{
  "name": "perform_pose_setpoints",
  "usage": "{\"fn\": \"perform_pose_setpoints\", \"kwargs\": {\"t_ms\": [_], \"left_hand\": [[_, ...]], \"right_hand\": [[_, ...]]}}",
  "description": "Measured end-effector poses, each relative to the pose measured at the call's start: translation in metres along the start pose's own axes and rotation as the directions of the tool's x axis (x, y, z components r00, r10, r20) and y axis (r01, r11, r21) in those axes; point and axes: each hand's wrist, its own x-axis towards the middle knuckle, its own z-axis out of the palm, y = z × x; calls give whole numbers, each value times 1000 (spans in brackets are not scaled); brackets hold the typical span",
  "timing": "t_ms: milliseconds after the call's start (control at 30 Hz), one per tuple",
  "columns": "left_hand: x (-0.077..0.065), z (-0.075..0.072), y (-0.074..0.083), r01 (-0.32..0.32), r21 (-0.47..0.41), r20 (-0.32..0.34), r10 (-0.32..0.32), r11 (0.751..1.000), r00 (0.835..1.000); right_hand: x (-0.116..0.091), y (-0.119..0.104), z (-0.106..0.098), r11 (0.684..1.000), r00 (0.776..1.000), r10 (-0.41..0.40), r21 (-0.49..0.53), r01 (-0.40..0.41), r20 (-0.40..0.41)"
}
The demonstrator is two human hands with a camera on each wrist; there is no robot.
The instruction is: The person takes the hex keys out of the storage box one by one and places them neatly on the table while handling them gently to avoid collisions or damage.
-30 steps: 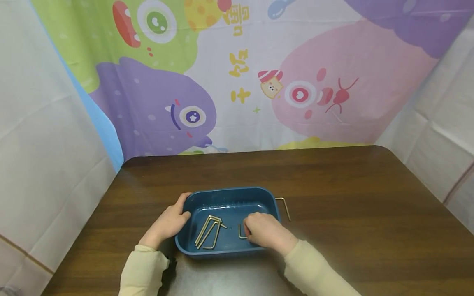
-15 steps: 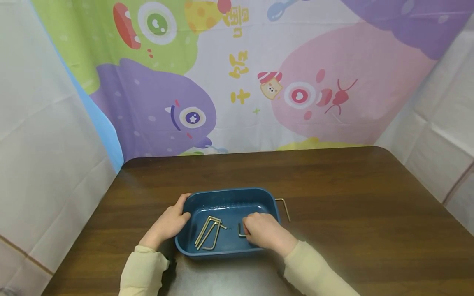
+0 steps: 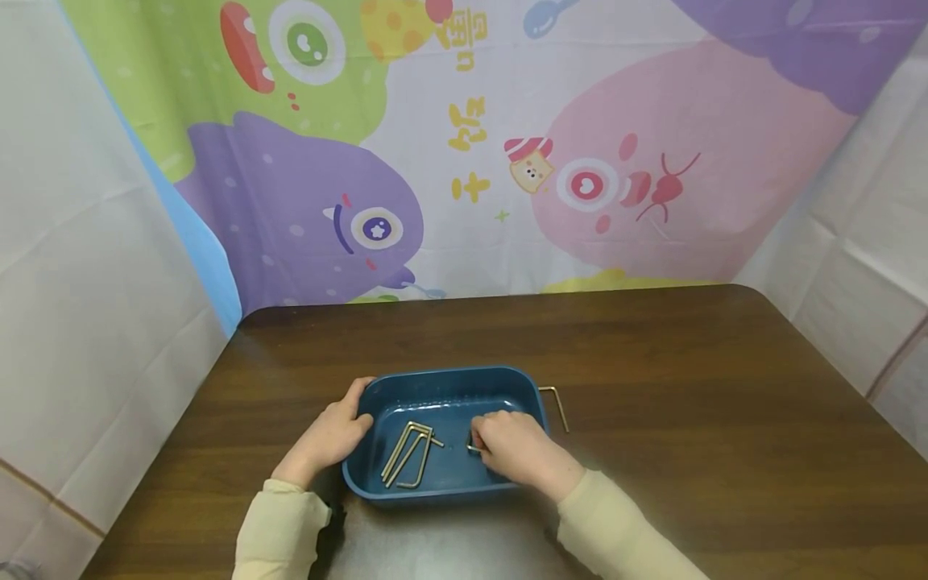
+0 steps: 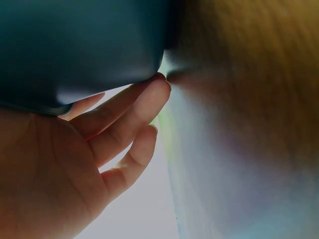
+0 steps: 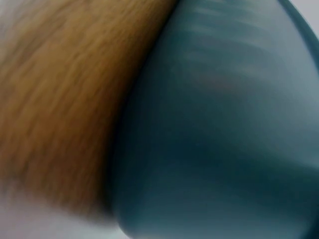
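A blue tray (image 3: 449, 387) stands on the table. My left hand (image 3: 329, 435) grips its left end, thumb over the rim and fingers along the outer wall, as the left wrist view shows with the fingers (image 4: 152, 99). Inside the tray at the left lie several brass-coloured L-shaped hex keys (image 3: 424, 459), partly crossing. Over the tray's right half, my right hand (image 3: 518, 445) has its fingers curled and pinches another hex key (image 3: 474, 448); only a short part of it shows. The right wrist view holds just the tray's blurred outer wall (image 5: 214, 124), not the fingers.
One more hex key (image 3: 558, 407) lies on the wooden table (image 3: 674, 387) just outside the tray's right end. A cartoon-printed cloth (image 3: 464, 242) hangs behind the table, with white sheets (image 3: 94, 266) at both sides.
My right hand has shifted slightly up and left. The hex key in it has turned, and less of it shows below the fingers. My left hand and the tray stay put.
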Motion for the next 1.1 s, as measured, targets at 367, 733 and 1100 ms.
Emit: {"fn": "perform_pose_setpoints", "kwargs": {"t_ms": [367,733,1100], "left_hand": [[1,1,0,1,-4,1,-1,1000,1000],[2,-1,-1,-8,12,-5,8,1000,1000],[3,2,-3,-2,14,-5,2,1000,1000]], "right_hand": [[0,-1,-3,1000,1000,-11,-19,11,-9],[1,0,-3,1000,1000,19,6,-19,1],[-2,1,-5,999,999,34,14,-34,-8]]}}
